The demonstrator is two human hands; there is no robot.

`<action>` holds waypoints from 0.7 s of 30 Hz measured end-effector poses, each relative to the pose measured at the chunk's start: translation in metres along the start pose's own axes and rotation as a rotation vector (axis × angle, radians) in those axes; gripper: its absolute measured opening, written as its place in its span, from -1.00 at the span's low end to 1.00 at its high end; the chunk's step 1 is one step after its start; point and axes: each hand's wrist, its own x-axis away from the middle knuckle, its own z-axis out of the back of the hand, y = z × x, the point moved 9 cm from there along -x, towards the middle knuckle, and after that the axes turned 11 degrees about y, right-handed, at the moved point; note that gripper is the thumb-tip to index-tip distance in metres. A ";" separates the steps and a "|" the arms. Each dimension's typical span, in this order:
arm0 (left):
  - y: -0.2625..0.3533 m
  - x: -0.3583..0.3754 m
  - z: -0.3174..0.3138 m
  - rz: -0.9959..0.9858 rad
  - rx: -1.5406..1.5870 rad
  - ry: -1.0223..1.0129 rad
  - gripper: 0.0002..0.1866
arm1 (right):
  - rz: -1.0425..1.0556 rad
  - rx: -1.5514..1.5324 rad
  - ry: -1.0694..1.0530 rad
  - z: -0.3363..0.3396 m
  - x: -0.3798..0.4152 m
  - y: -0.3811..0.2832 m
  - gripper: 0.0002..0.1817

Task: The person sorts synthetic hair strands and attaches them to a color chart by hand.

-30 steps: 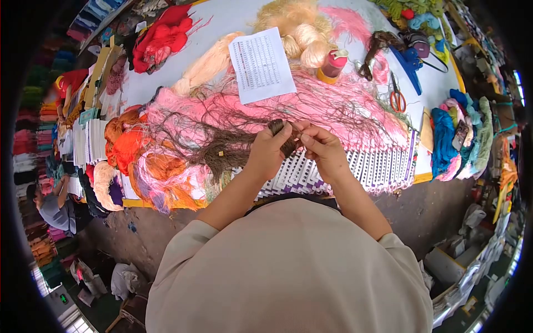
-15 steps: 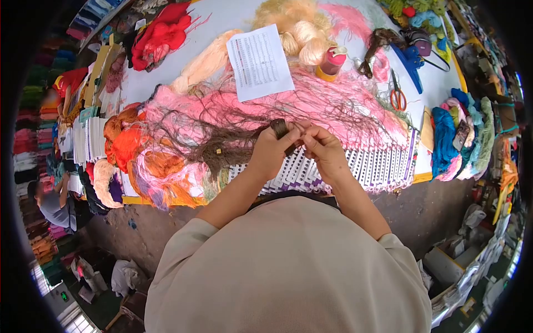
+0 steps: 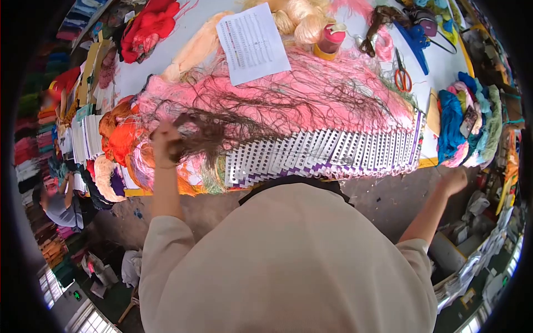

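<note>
Thread-strewn table (image 3: 186,32), hands well apart.
Pink thread (image 3: 250,89) spreads forward of and between the hands, along a row of punched cards (image 3: 333,152); the brown thread bundle (image 3: 202,136) is clamped in the left hand (image 3: 166,145) (blurred); the right hand (image 3: 454,180) is curled, contents unclear, with orange-handled scissors (image 3: 403,79) forward and left of it.
</note>
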 end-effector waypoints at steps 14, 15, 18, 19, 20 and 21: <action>0.221 -0.018 0.104 -1.355 -1.654 0.807 -0.68 | 0.199 0.678 -0.356 -0.041 -0.049 -0.129 -0.73; 0.241 -0.009 0.117 -1.352 -1.688 0.821 -0.73 | 0.196 0.776 -0.319 -0.026 -0.065 -0.119 -0.73; 0.266 0.055 0.142 -0.827 -0.698 1.134 -0.75 | -0.077 0.812 0.048 0.028 -0.085 -0.154 -0.67; 0.265 0.037 0.192 -0.639 -0.368 1.097 -0.74 | -0.076 0.813 0.046 0.036 -0.091 -0.080 -0.67; 0.242 0.033 0.191 -0.639 -0.369 1.099 -0.74 | 0.601 0.936 0.093 -0.003 -0.103 -0.054 -0.69; 0.212 0.013 0.173 -0.656 -0.476 0.888 -0.82 | 0.257 0.472 -0.062 -0.022 -0.076 -0.080 -0.70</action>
